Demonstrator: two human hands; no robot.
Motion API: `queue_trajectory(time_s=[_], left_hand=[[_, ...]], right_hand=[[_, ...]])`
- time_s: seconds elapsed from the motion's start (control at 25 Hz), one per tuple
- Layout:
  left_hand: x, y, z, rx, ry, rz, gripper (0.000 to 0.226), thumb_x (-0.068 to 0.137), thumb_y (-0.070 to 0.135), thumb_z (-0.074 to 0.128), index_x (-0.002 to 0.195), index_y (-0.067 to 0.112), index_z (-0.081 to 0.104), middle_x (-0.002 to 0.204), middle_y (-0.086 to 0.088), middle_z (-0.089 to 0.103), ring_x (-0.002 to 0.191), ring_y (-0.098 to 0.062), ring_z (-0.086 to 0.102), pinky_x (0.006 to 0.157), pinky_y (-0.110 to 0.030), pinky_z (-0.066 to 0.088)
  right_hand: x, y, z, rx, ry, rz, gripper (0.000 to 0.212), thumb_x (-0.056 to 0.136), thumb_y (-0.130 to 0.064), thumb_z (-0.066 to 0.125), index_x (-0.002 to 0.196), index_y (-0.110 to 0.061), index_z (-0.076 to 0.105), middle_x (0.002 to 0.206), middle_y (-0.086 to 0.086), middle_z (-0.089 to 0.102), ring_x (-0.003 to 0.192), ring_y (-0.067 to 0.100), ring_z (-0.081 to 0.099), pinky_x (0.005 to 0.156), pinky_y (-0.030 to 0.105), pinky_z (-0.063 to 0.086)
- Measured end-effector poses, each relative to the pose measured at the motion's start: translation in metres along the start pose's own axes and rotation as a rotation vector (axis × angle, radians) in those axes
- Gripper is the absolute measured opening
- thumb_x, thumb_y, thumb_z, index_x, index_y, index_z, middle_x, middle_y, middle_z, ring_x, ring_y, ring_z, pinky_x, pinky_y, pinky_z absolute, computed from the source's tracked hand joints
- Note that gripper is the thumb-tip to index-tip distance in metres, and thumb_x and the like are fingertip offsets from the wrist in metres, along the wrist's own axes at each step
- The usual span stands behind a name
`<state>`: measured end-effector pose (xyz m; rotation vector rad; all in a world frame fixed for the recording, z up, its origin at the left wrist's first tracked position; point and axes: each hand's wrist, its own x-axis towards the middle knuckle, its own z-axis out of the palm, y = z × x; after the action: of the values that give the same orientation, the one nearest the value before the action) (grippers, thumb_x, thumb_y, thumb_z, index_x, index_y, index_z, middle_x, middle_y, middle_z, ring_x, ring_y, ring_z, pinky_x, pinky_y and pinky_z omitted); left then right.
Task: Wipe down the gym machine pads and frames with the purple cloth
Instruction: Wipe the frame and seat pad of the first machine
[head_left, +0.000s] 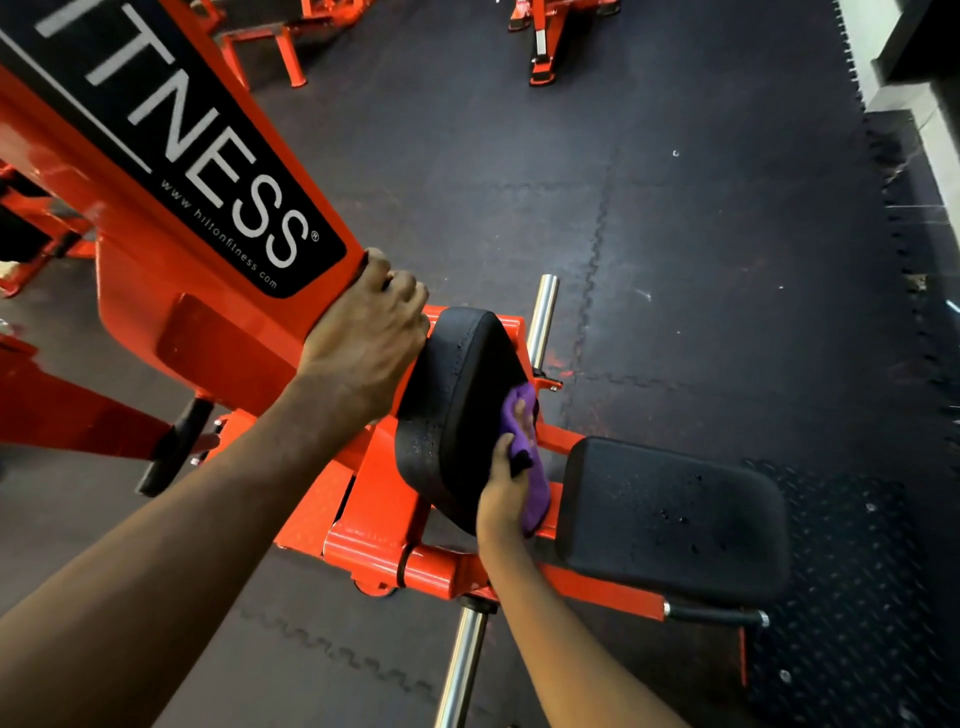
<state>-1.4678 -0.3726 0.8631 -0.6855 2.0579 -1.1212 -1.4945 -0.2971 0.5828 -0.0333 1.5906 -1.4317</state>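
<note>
Clutching purple cloth (536, 491) in right hand (505, 501), pressed to the black back pad (457, 410) just off centre toward 5 o'clock.

Underfoot, dark rubber floor (675, 208) of interlocking tiles; orange machines (540, 47) far off at 12 o'clock. Gripping the end of the orange frame (218, 343) with left hand (363, 332), at 10 o'clock of the pad, forearm running down to 7 o'clock. Right forearm rising from 6 o'clock, cloth bunched against the pad's 4 o'clock edge. Droplets on that pad and on the black seat pad (675, 519) at 4 o'clock. Chrome bar (543, 317) at 1 o'clock, second chrome bar (462, 670) at 6 o'clock. Black label (234, 197) with white lettering along the frame toward 10 o'clock.
</note>
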Motion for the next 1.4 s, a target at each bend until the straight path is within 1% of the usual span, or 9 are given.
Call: queue_trajectory(time_s=[0.2, 0.4, 0.6, 0.76, 0.92, 1.04, 1.16, 1.28, 1.4], left_hand=[[0.000, 0.000, 0.002, 0.004, 0.009, 0.012, 0.065, 0.070, 0.052, 0.061, 0.125, 0.017, 0.056, 0.122, -0.010, 0.050, 0.117, -0.030, 0.047, 0.109, -0.055, 0.027], [0.002, 0.002, 0.004, 0.015, -0.011, 0.017, 0.069, 0.070, 0.055, 0.060, 0.128, 0.018, 0.052, 0.127, -0.010, 0.048, 0.118, -0.030, 0.046, 0.108, -0.057, 0.025], [0.001, 0.001, 0.002, 0.005, -0.017, 0.026, 0.065, 0.072, 0.053, 0.059, 0.126, 0.017, 0.052, 0.125, -0.012, 0.047, 0.118, -0.031, 0.046, 0.109, -0.057, 0.025], [0.002, 0.001, 0.003, 0.006, -0.004, 0.022, 0.062, 0.074, 0.051, 0.058, 0.125, 0.016, 0.053, 0.123, -0.012, 0.048, 0.117, -0.031, 0.046, 0.109, -0.057, 0.026], [0.002, 0.002, 0.002, 0.001, -0.006, 0.026, 0.062, 0.075, 0.050, 0.056, 0.127, 0.016, 0.052, 0.126, -0.013, 0.047, 0.118, -0.031, 0.045, 0.109, -0.057, 0.025], [0.002, 0.002, 0.002, 0.002, -0.013, 0.027, 0.062, 0.077, 0.049, 0.055, 0.128, 0.015, 0.051, 0.127, -0.014, 0.046, 0.119, -0.032, 0.045, 0.110, -0.058, 0.025], [0.001, 0.002, 0.001, 0.000, -0.021, 0.030, 0.063, 0.075, 0.050, 0.057, 0.128, 0.015, 0.051, 0.126, -0.014, 0.046, 0.119, -0.032, 0.044, 0.110, -0.058, 0.024], [0.001, 0.002, 0.000, -0.001, -0.009, 0.027, 0.060, 0.078, 0.047, 0.056, 0.128, 0.015, 0.052, 0.125, -0.013, 0.047, 0.119, -0.032, 0.044, 0.110, -0.058, 0.025], [-0.001, 0.002, -0.003, 0.002, -0.020, 0.024, 0.057, 0.079, 0.043, 0.054, 0.128, 0.014, 0.052, 0.125, -0.014, 0.047, 0.118, -0.032, 0.044, 0.109, -0.058, 0.025]], right_hand=[[-0.009, 0.022, -0.013, 0.103, -0.050, -0.200, 0.086, 0.084, -0.075, 0.052, 0.143, -0.012, 0.053, 0.144, 0.002, 0.058, 0.138, 0.015, 0.048, 0.118, 0.036, 0.034], [0.057, 0.067, -0.018, 0.033, -0.017, 0.041, 0.054, 0.086, -0.071, 0.052, 0.120, -0.031, 0.063, 0.129, 0.010, 0.067, 0.124, 0.029, 0.060, 0.111, 0.046, 0.042], [0.139, 0.020, 0.008, 0.091, -0.050, 0.278, 0.087, 0.065, -0.090, 0.060, 0.117, -0.021, 0.069, 0.119, 0.002, 0.071, 0.108, 0.026, 0.067, 0.104, 0.042, 0.051], [0.140, -0.023, 0.022, -0.013, -0.099, 0.071, 0.087, 0.074, -0.088, 0.047, 0.129, -0.023, 0.063, 0.123, 0.001, 0.070, 0.115, 0.024, 0.065, 0.106, 0.045, 0.047], [0.124, 0.059, -0.014, 0.088, -0.128, 0.169, 0.070, 0.083, -0.080, 0.054, 0.127, -0.026, 0.059, 0.126, -0.003, 0.066, 0.118, 0.017, 0.061, 0.110, 0.038, 0.044], [0.100, 0.077, -0.031, 0.120, -0.132, 0.365, 0.087, 0.067, -0.090, 0.059, 0.123, -0.024, 0.066, 0.120, 0.005, 0.072, 0.111, 0.022, 0.066, 0.110, 0.040, 0.045], [0.121, 0.052, -0.015, 0.029, -0.144, 0.201, 0.070, 0.087, -0.083, 0.044, 0.124, -0.028, 0.064, 0.115, -0.009, 0.072, 0.111, 0.017, 0.066, 0.109, 0.042, 0.045], [0.139, 0.001, 0.017, -0.006, -0.052, 0.063, 0.106, 0.056, -0.107, 0.035, 0.131, -0.036, 0.060, 0.123, -0.007, 0.070, 0.117, 0.024, 0.065, 0.110, 0.052, 0.043], [0.046, -0.084, 0.031, -0.032, -0.140, -0.132, 0.100, 0.075, -0.094, 0.038, 0.146, -0.025, 0.050, 0.151, 0.003, 0.050, 0.142, 0.026, 0.042, 0.121, 0.050, 0.027]])
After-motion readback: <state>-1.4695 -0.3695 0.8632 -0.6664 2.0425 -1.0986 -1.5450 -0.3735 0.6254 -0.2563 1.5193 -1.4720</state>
